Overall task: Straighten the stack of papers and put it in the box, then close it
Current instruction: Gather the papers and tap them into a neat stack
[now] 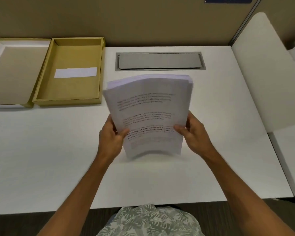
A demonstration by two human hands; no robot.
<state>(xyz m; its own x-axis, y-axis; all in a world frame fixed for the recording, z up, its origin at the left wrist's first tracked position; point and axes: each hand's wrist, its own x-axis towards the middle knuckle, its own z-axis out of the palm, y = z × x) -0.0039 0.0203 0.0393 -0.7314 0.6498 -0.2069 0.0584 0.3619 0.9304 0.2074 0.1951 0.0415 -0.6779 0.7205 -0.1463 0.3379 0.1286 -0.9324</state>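
A thick stack of printed white papers (pixel 148 108) stands on its lower edge on the white desk, leaning away from me and bowed. My left hand (pixel 111 137) grips its left side and my right hand (pixel 195 132) grips its right side, thumbs on the front page. The sheets at the top edge look slightly uneven. An open tan box (pixel 46 92) lies at the far left of the desk with a white label strip on its floor. Its lid (pixel 0 53) rests upside down just left of the box, touching it.
A grey metal cable hatch (pixel 160 61) is set into the white desk (pixel 49 159) behind the papers. A beige partition wall runs along the back. A white side panel (pixel 262 74) rises at the right. The desk's front edge is near my body.
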